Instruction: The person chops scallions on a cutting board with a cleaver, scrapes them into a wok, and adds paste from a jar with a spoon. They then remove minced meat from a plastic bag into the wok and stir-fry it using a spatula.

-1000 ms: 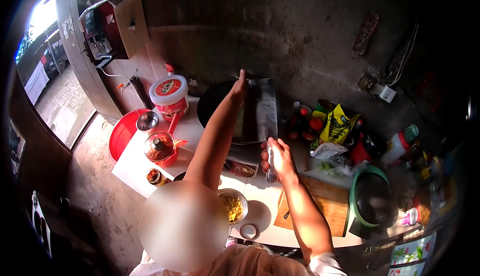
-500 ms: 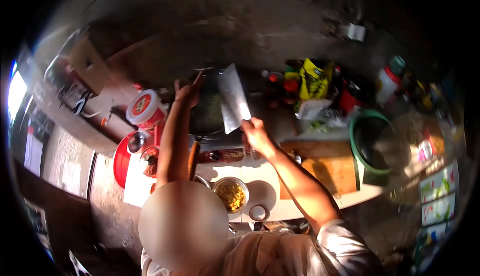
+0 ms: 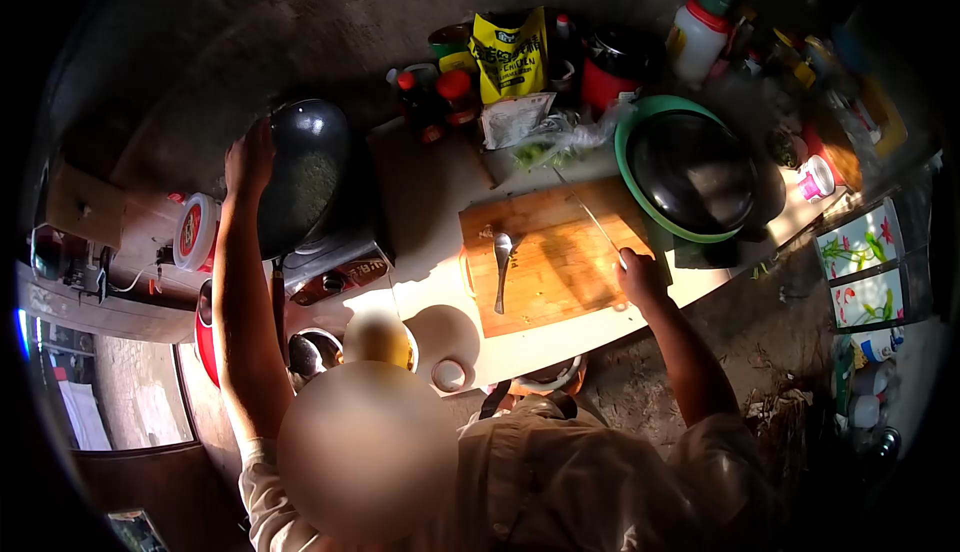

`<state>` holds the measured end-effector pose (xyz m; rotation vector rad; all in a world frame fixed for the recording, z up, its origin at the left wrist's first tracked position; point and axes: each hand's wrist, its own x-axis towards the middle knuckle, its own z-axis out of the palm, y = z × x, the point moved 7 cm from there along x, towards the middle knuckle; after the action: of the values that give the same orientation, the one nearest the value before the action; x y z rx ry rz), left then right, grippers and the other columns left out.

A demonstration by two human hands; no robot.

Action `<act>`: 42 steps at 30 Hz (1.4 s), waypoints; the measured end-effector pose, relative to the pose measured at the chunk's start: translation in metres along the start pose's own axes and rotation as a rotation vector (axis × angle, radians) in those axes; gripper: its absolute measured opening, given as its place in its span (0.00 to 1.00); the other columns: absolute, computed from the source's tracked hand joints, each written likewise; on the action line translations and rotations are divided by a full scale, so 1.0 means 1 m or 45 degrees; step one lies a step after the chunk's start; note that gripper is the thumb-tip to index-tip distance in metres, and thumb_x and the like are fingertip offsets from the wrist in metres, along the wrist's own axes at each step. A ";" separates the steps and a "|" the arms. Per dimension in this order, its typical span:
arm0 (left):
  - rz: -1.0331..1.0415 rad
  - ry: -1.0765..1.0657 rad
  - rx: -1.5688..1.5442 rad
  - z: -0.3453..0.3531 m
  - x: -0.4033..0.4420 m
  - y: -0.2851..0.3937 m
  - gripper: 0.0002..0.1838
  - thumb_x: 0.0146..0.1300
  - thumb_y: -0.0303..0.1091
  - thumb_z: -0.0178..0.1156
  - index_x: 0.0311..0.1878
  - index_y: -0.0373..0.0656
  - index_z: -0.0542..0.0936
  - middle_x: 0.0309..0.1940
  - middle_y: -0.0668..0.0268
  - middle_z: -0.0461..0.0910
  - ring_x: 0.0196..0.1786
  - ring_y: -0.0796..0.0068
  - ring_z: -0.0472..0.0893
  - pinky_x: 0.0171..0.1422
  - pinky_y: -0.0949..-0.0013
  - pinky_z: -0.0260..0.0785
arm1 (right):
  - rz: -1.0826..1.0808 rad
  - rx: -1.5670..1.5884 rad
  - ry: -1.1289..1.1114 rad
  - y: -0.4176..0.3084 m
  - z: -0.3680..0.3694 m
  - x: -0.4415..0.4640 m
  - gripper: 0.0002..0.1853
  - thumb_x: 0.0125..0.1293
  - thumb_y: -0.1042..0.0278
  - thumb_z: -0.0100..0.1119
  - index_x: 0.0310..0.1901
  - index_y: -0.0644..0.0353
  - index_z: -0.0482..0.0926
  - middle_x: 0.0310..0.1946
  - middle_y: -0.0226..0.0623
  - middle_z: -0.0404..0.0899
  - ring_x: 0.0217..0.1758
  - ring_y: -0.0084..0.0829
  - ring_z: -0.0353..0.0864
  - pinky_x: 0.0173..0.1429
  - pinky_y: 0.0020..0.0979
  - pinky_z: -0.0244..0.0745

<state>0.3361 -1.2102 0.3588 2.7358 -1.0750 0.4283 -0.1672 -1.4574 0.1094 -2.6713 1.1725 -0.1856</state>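
Desk [image 3: 425,262] is carrying board [image 3: 560,282] along its near edge, wok [image 3: 305,137] toward its left end. Knife [image 3: 592,217] is now pointing over the board, having swung from the wok, leaving that clear. Right hand [image 3: 642,277] is clamping the knife; left hand [image 3: 250,157] is meeting the wok's rim, grip: cannot tell.

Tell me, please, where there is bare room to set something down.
Free: the white tabletop between the boxy metal stove and rectangular wooden board, and along the board's near edge. Crowded: the back, around the upright yellow plastic bag.
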 end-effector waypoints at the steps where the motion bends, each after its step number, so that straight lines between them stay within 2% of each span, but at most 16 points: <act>1: -0.008 -0.012 0.013 0.000 -0.004 0.018 0.13 0.63 0.39 0.43 0.45 0.47 0.73 0.37 0.54 0.77 0.42 0.55 0.77 0.50 0.56 0.65 | -0.037 -0.044 -0.001 0.015 0.006 0.004 0.10 0.53 0.63 0.56 0.29 0.58 0.69 0.20 0.42 0.75 0.25 0.44 0.76 0.29 0.43 0.71; 3: 0.099 0.235 -0.367 -0.009 -0.017 0.060 0.13 0.63 0.40 0.45 0.43 0.44 0.74 0.35 0.53 0.77 0.40 0.53 0.76 0.39 0.59 0.67 | -0.062 -0.011 0.019 0.032 0.013 0.013 0.07 0.52 0.67 0.56 0.28 0.58 0.68 0.20 0.44 0.74 0.26 0.45 0.75 0.29 0.42 0.69; 5: 0.308 0.290 -0.535 0.000 -0.049 0.112 0.11 0.61 0.37 0.49 0.40 0.42 0.75 0.33 0.54 0.77 0.35 0.53 0.76 0.37 0.61 0.67 | -0.099 -0.012 -0.045 0.042 0.027 0.022 0.06 0.54 0.68 0.53 0.30 0.59 0.68 0.21 0.44 0.74 0.27 0.46 0.75 0.30 0.42 0.69; 8: 0.115 -0.218 -0.751 0.074 -0.119 0.177 0.11 0.54 0.39 0.58 0.28 0.40 0.77 0.21 0.55 0.75 0.24 0.61 0.76 0.29 0.63 0.66 | -0.287 0.093 -0.053 0.039 0.037 0.023 0.06 0.56 0.65 0.49 0.31 0.58 0.69 0.20 0.44 0.73 0.25 0.47 0.75 0.28 0.42 0.69; 9: -0.066 -0.632 -0.660 0.119 -0.150 0.188 0.11 0.52 0.39 0.59 0.28 0.41 0.77 0.21 0.55 0.76 0.25 0.60 0.77 0.29 0.63 0.67 | -0.352 0.063 -0.017 0.038 0.041 0.019 0.07 0.56 0.63 0.49 0.31 0.57 0.70 0.20 0.44 0.73 0.24 0.46 0.75 0.26 0.43 0.69; 10: 0.067 -0.494 -0.672 0.142 -0.178 0.207 0.12 0.52 0.39 0.60 0.24 0.40 0.75 0.17 0.60 0.75 0.22 0.68 0.76 0.28 0.66 0.67 | -0.443 0.081 -0.063 0.035 0.045 0.012 0.07 0.56 0.63 0.50 0.33 0.56 0.70 0.20 0.44 0.73 0.23 0.46 0.75 0.26 0.43 0.69; 11: 0.097 -0.602 -0.624 0.182 -0.206 0.216 0.12 0.51 0.41 0.61 0.25 0.42 0.76 0.17 0.59 0.75 0.24 0.66 0.77 0.29 0.65 0.68 | -0.534 0.100 -0.109 0.032 0.045 0.005 0.08 0.55 0.62 0.51 0.34 0.55 0.71 0.20 0.43 0.73 0.23 0.46 0.75 0.26 0.42 0.69; 13: -0.098 -0.819 -0.360 0.235 -0.258 0.220 0.20 0.47 0.49 0.61 0.34 0.42 0.74 0.23 0.54 0.77 0.30 0.57 0.78 0.33 0.59 0.70 | -0.541 0.085 -0.253 0.034 0.041 -0.009 0.10 0.54 0.61 0.53 0.36 0.53 0.72 0.20 0.42 0.73 0.23 0.45 0.75 0.27 0.42 0.70; 17: -0.346 -0.999 -0.249 0.273 -0.296 0.233 0.19 0.49 0.46 0.59 0.36 0.39 0.73 0.30 0.53 0.78 0.36 0.52 0.78 0.38 0.55 0.70 | -0.677 0.292 -0.128 0.059 0.052 -0.032 0.09 0.52 0.63 0.56 0.35 0.54 0.72 0.23 0.40 0.74 0.25 0.43 0.76 0.28 0.41 0.71; 19: -0.388 -0.983 -0.264 0.275 -0.295 0.237 0.16 0.51 0.42 0.56 0.37 0.39 0.74 0.33 0.52 0.78 0.39 0.52 0.77 0.42 0.55 0.71 | -0.537 0.112 -0.224 0.043 0.005 -0.021 0.08 0.52 0.66 0.55 0.34 0.55 0.71 0.22 0.40 0.74 0.24 0.43 0.75 0.26 0.40 0.71; 20: -0.402 -0.981 -0.232 0.278 -0.292 0.237 0.15 0.51 0.40 0.55 0.37 0.39 0.75 0.35 0.51 0.78 0.40 0.52 0.77 0.42 0.55 0.71 | -0.670 0.285 -0.084 0.038 -0.005 -0.015 0.07 0.52 0.67 0.55 0.32 0.54 0.70 0.19 0.40 0.72 0.21 0.43 0.74 0.23 0.40 0.69; 26: -0.314 -0.970 -0.090 0.281 -0.271 0.234 0.12 0.54 0.33 0.49 0.38 0.38 0.76 0.36 0.52 0.78 0.42 0.55 0.78 0.46 0.58 0.70 | -0.557 0.070 -0.032 0.064 0.006 0.017 0.08 0.54 0.65 0.52 0.36 0.54 0.71 0.19 0.38 0.74 0.20 0.41 0.75 0.21 0.39 0.70; 31: -0.039 -0.814 -0.030 0.290 -0.244 0.220 0.11 0.47 0.35 0.60 0.28 0.36 0.74 0.26 0.50 0.78 0.32 0.53 0.79 0.36 0.58 0.72 | -0.626 -0.024 -0.035 0.056 0.017 0.025 0.12 0.56 0.63 0.53 0.41 0.52 0.70 0.22 0.38 0.75 0.20 0.40 0.76 0.21 0.38 0.70; 38: 0.291 -0.505 -0.030 0.301 -0.192 0.219 0.06 0.53 0.29 0.50 0.25 0.38 0.72 0.24 0.52 0.76 0.30 0.53 0.78 0.32 0.55 0.71 | -0.746 -0.075 -0.162 0.022 0.038 0.021 0.15 0.58 0.64 0.48 0.48 0.52 0.69 0.23 0.38 0.74 0.22 0.38 0.76 0.27 0.39 0.71; 40: 0.371 -0.181 -0.261 0.292 -0.178 0.222 0.04 0.54 0.29 0.49 0.30 0.40 0.72 0.24 0.54 0.75 0.29 0.54 0.77 0.30 0.55 0.69 | -0.837 -0.043 -0.144 0.014 0.036 0.009 0.14 0.57 0.64 0.47 0.46 0.51 0.72 0.22 0.37 0.73 0.19 0.36 0.76 0.23 0.36 0.71; 42: 0.396 -0.275 -0.141 0.305 -0.175 0.222 0.04 0.54 0.29 0.49 0.32 0.41 0.71 0.25 0.55 0.75 0.29 0.54 0.77 0.29 0.55 0.69 | -0.881 -0.123 -0.204 0.010 0.038 -0.006 0.14 0.57 0.63 0.49 0.46 0.51 0.72 0.22 0.36 0.73 0.18 0.35 0.75 0.22 0.35 0.70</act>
<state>0.1237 -1.3392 0.0258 2.5669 -1.5382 0.1072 -0.1709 -1.4542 0.0698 -2.9977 0.1808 -0.0181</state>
